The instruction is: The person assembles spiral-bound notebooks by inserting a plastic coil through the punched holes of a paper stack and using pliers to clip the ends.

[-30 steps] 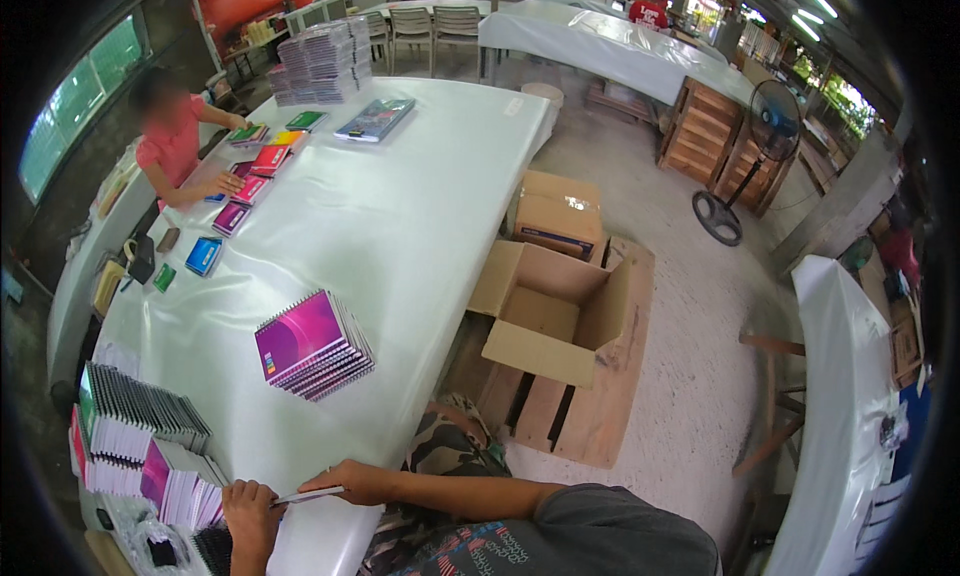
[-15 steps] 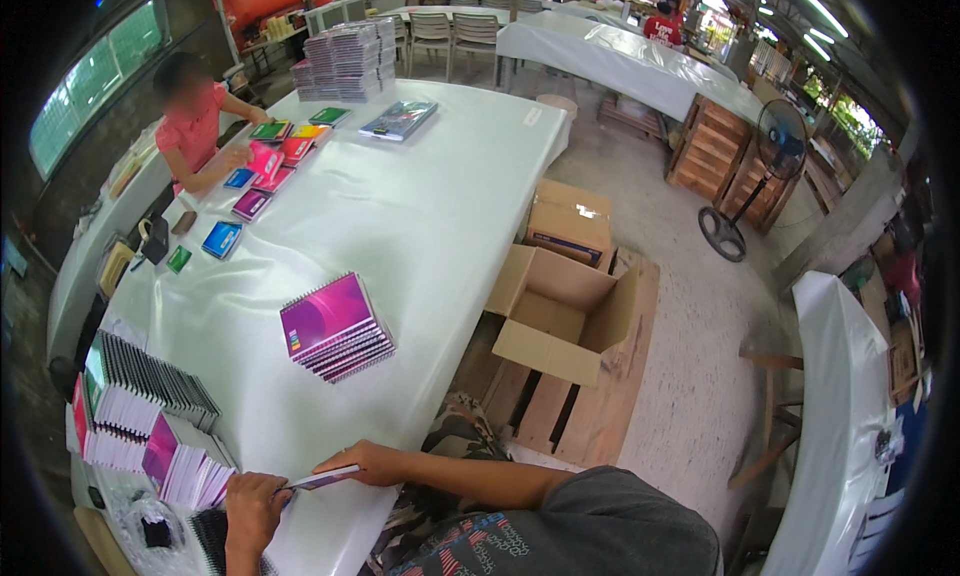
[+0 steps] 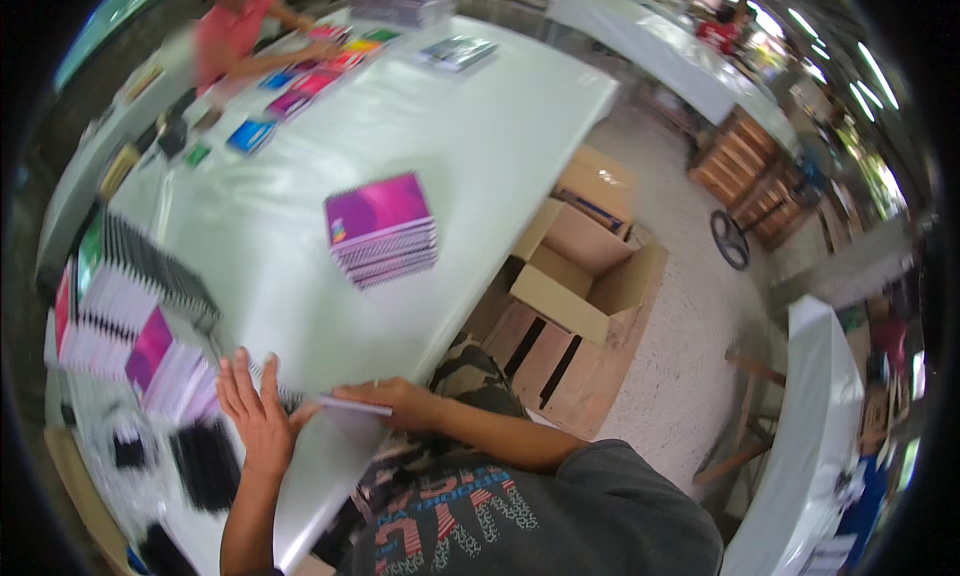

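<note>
While the right hand (image 3: pixel 405 404) grips a thin, flat, pale-edged notebook (image 3: pixel 356 406) in its fingers, apparently to steady it, the left hand (image 3: pixel 262 421) holds its fingers spread wide, empty.

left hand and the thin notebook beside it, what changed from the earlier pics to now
The left hand has let go its curled grip on the end of the thin notebook: its fingers are now raised and spread. Whether its thumb still touches is unclear. The right hand keeps its hold. The purple notebook stack stays on the table; its shift in view is camera movement.
</note>
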Demonstrator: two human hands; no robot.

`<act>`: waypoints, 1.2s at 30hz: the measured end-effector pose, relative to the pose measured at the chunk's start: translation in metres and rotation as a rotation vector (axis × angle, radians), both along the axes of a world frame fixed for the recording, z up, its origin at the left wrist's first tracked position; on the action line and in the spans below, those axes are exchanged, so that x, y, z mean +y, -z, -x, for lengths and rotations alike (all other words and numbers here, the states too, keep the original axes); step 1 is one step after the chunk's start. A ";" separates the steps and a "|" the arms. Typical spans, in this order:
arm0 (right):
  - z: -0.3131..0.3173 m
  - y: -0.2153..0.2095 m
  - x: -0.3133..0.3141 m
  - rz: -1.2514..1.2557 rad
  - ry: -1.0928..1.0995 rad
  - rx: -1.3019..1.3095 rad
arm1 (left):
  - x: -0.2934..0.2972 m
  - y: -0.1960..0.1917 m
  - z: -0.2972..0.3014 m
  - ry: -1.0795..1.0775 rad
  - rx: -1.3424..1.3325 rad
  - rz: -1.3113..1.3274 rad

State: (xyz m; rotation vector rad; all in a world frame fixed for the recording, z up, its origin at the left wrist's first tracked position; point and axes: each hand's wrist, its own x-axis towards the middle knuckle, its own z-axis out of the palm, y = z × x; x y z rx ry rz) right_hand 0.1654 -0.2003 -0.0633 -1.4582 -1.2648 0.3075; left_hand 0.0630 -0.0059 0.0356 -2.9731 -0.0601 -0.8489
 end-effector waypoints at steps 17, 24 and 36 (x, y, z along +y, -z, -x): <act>0.025 -0.016 -0.019 -0.143 0.089 -0.213 | -0.047 0.066 0.058 0.032 -0.130 -0.041; 0.027 -0.016 -0.012 -0.196 0.047 -0.182 | -0.068 0.106 0.072 0.023 0.042 0.284; 0.026 -0.014 -0.015 -0.146 0.142 -0.185 | -0.084 0.100 0.062 0.097 -0.026 0.092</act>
